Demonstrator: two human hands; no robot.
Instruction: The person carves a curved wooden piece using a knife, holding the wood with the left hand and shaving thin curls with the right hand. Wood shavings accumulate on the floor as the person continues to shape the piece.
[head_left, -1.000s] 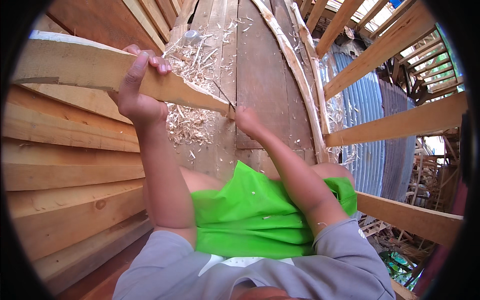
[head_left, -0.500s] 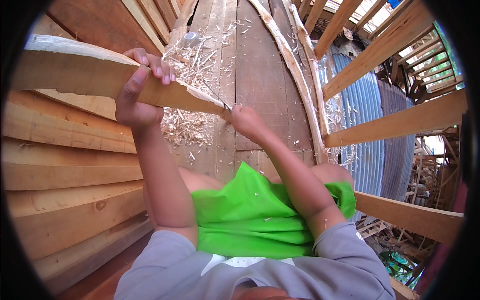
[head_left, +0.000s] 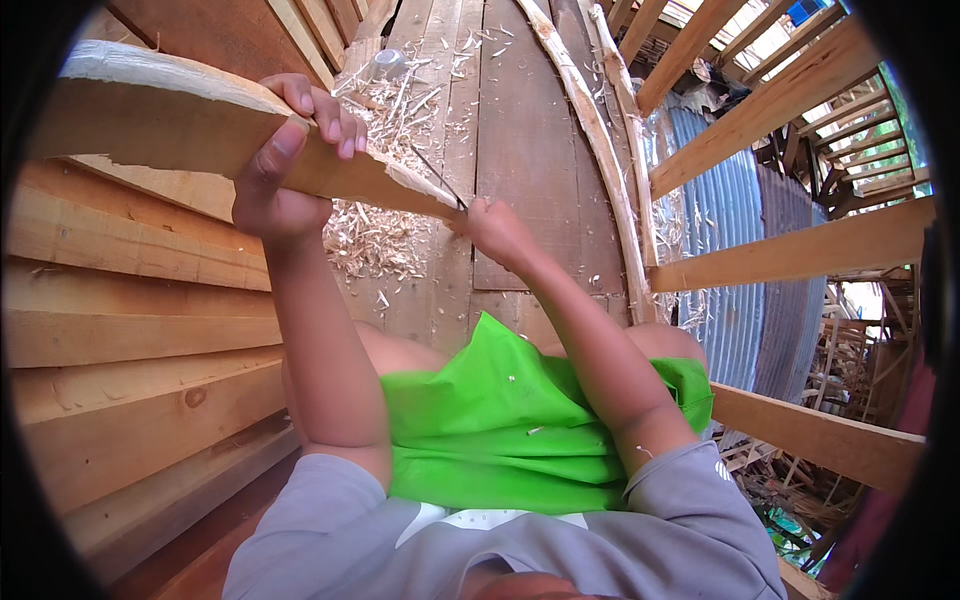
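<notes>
A long wooden plank [head_left: 190,135] with a pale, rough-cut upper edge runs from the far left to a narrow tip in front of me. My left hand [head_left: 290,165] is wrapped round it, thumb on the near face and fingers over the top edge. At the tip, my right hand [head_left: 497,235] is closed round the grip of a knife [head_left: 437,177]. Its thin dark blade points up and left, crossing the plank's edge close to the tip; the fist hides the grip. A green cloth [head_left: 500,430] lies over my lap with a few wood chips on it.
Wood shavings [head_left: 375,240] are strewn over the plank floor [head_left: 520,180], near a small clear cup [head_left: 388,64]. Stacked boards [head_left: 140,340] rise at my left. Two long pale poles [head_left: 600,140] lie on the right beside wooden railing bars [head_left: 800,245], with corrugated metal sheets [head_left: 735,270] beyond.
More of the knife blade shows now, standing out farther past the plank's edge. The plank and both hands sit slightly farther right in the picture, with the grips unchanged.
</notes>
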